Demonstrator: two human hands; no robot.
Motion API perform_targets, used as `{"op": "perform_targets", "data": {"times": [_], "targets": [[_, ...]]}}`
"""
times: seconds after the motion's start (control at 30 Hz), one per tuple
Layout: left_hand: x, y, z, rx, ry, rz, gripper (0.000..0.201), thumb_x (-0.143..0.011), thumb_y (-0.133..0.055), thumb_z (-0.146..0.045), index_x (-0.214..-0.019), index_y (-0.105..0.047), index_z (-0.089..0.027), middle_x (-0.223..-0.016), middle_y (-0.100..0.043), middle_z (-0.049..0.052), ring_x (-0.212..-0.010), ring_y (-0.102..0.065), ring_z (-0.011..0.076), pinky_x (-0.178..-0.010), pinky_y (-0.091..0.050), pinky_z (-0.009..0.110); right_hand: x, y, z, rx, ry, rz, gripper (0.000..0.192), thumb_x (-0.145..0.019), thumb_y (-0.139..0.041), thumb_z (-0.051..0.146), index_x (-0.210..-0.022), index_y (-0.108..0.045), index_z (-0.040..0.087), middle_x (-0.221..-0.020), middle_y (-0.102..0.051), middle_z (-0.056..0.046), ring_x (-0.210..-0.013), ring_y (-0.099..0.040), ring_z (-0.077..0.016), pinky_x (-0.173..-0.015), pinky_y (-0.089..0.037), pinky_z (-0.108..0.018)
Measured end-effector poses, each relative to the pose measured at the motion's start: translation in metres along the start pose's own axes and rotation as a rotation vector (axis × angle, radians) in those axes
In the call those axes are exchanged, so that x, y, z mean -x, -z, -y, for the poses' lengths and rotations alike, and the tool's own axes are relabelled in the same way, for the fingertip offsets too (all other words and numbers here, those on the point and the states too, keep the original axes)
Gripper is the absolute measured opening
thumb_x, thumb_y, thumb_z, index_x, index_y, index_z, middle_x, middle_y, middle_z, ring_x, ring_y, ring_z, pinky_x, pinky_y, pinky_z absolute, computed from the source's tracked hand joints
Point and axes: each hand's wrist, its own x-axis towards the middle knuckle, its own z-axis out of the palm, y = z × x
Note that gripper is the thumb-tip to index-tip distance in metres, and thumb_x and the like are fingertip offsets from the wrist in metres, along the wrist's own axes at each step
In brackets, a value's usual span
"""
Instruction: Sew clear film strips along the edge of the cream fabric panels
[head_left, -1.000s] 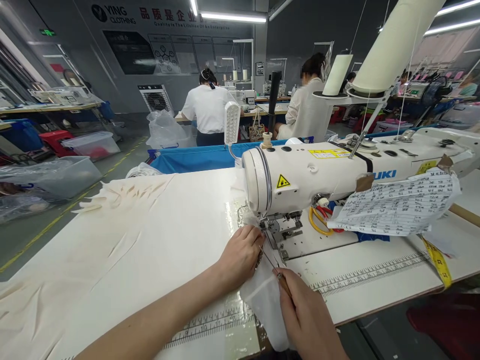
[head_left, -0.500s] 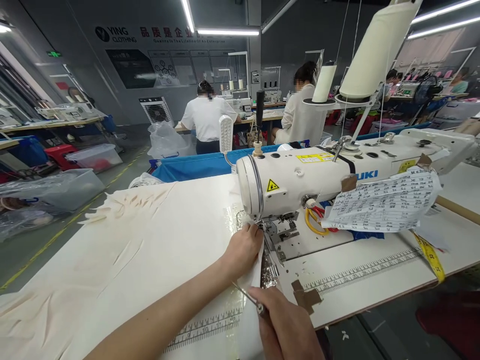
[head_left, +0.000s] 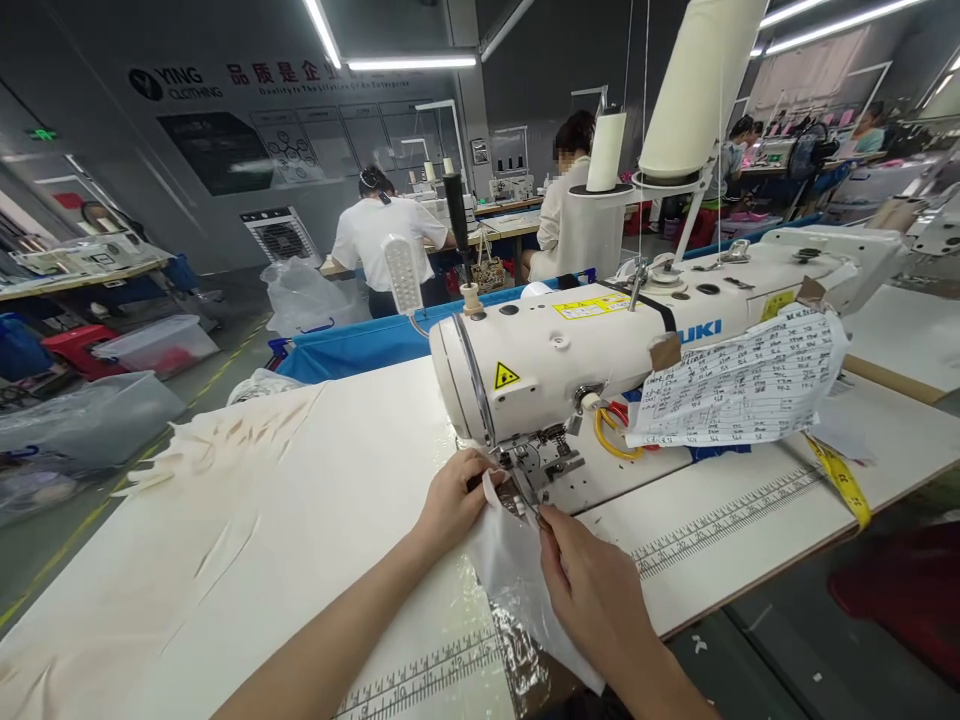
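Observation:
A white sewing machine (head_left: 600, 350) stands on the white table (head_left: 337, 470). My left hand (head_left: 450, 500) pinches the upper edge of a small white fabric piece (head_left: 517, 580) just left of the presser foot (head_left: 536, 470). My right hand (head_left: 592, 590) rests on the same fabric and holds a thin metal tool (head_left: 529, 498) whose tip points at the presser foot. The fabric hangs over the table's front edge.
A printed paper sheet (head_left: 742, 385) is taped to the machine arm, with a yellow tape measure (head_left: 840, 480) below it. Cream fabric pieces (head_left: 225, 440) lie at the table's left. Thread cones (head_left: 697, 80) stand behind. Two seated people (head_left: 375, 240) work at tables beyond.
My right hand moved back up from the table's front edge to the presser foot with the thin tool. The fabric now covers the brown tape patch. The view shifted right.

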Motion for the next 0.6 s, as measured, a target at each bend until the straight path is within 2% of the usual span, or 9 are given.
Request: {"op": "perform_targets", "data": {"times": [0.4,0.6], "targets": [[-0.0012,0.0008,-0.0018,-0.027,0.004,-0.006,0.018,-0.090,-0.056,-0.029,-0.078,-0.067,-0.020,-0.086,-0.066,0.003,-0.085,-0.061,0.0186,-0.072,-0.048,0.029,-0.0001,-0.0083,0.0000,0.012,0.006,-0.033,0.029,-0.097,-0.035,0.018,-0.114,-0.060,0.017,-0.097,-0.075,-0.007,-0.069,-0.072,-0.0198,-0.052,-0.047,-0.029],[-0.0011,0.0000,-0.0010,-0.040,-0.004,-0.009,0.017,-0.089,-0.056,-0.029,-0.079,-0.067,-0.020,-0.086,-0.066,0.003,-0.085,-0.062,0.0187,-0.072,-0.048,0.029,0.0001,-0.0071,0.0004,0.010,0.016,-0.046,0.029,-0.097,-0.035,0.017,-0.113,-0.060,0.018,-0.092,-0.075,-0.005,-0.063,-0.071,-0.0186,-0.050,-0.044,-0.029]]}}
